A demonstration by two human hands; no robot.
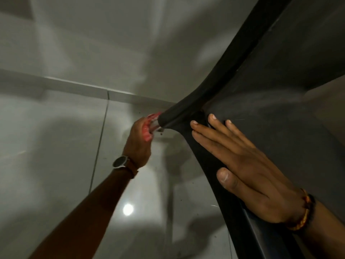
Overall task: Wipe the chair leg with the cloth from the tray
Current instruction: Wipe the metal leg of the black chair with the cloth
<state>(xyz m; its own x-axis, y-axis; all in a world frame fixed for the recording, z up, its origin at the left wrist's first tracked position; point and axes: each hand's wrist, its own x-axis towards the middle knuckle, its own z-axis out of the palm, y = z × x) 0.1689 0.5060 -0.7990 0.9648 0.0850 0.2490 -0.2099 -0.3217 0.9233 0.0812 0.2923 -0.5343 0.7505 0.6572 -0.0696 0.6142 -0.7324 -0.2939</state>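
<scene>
Wiping step in hand. Left hand [138,141] closed around red cloth [149,126], pressed on chair leg [172,116] lower end. Right hand [240,165] flat, fingers spread, bracing chair just beside leg. Next, probably: slide cloth along leg, keep pressure.

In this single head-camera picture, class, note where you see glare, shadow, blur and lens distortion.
Head view: a round glare spot shines on the glossy floor; soft shadows fall beneath the chair; the left hand holding the red cloth at the chair leg is motion-blurred; the right hand on the chair is sharper; wide-angle distortion tilts the floor lines.
</scene>
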